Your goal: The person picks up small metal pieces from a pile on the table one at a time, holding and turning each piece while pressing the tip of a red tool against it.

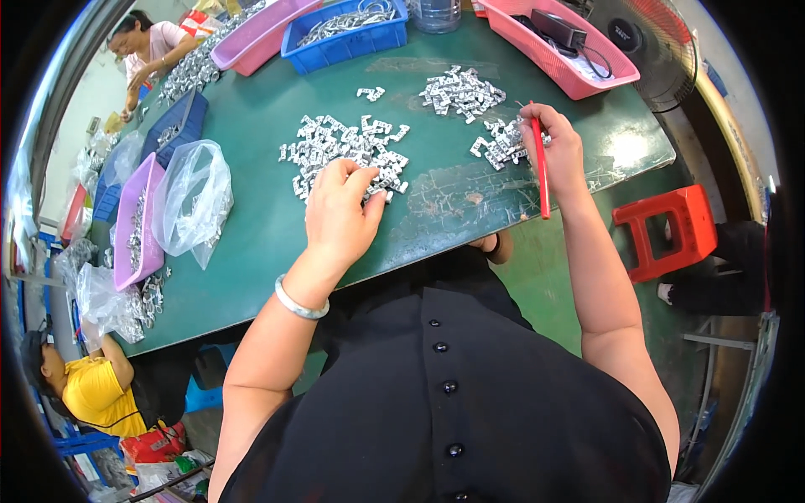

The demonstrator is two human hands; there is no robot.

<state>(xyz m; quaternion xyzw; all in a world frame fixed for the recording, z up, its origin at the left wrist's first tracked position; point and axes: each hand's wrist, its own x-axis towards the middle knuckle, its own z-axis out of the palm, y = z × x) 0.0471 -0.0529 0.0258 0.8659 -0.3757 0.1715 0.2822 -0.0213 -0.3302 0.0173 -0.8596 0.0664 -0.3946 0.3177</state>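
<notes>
A large pile of small silver metal pieces [344, 151] lies on the green table before me. My left hand [342, 210] rests at the pile's near edge, thumb and forefinger apart, its other fingers curled over the pieces. It wears a pale bangle [302, 300] at the wrist. In my right hand [560, 151] a slim red pen-like stick [542, 172] is gripped, slanting down toward the table's near edge. Those fingers reach over a smaller pile of the same pieces [501, 144], partly covering it. A third pile [461, 94] and a few stray pieces [370, 94] lie farther back.
Blue bin [344, 38] and pink baskets [558, 50] line the far edge. A clear plastic bag [194, 197] and pink tray [138, 222] sit left. A red stool [667, 230] and fan [646, 50] are at right. Two people work at left.
</notes>
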